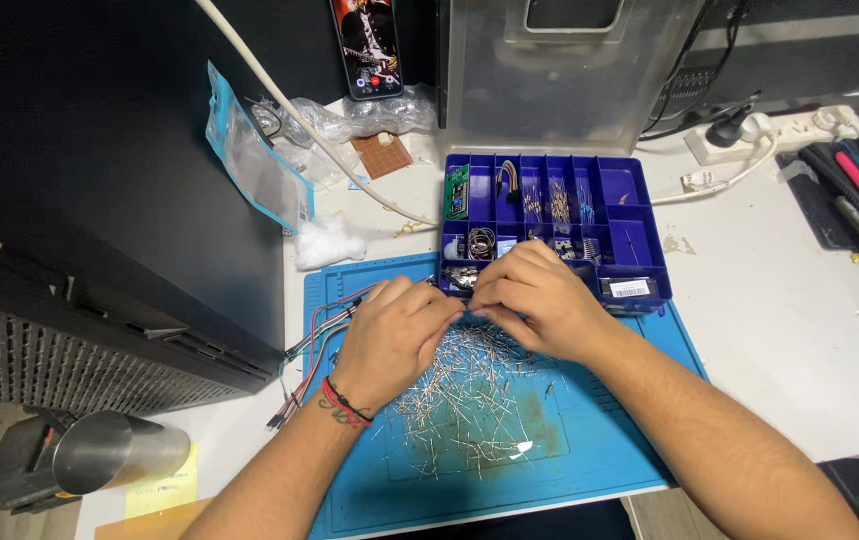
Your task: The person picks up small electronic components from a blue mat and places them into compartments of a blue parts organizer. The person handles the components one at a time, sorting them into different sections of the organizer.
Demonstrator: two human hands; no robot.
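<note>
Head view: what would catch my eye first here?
Two bare hands, left and right, meet fingertip to fingertip at the middle, over a heap of thin metal pins spread on a blue mat. Just behind them sits a blue compartment box of small electronic parts, its clear lid standing open. A phone with a lit screen leans at the top.

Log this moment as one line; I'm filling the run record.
left hand + right hand: pinching small part | over wire-lead pile | blue mat
</note>
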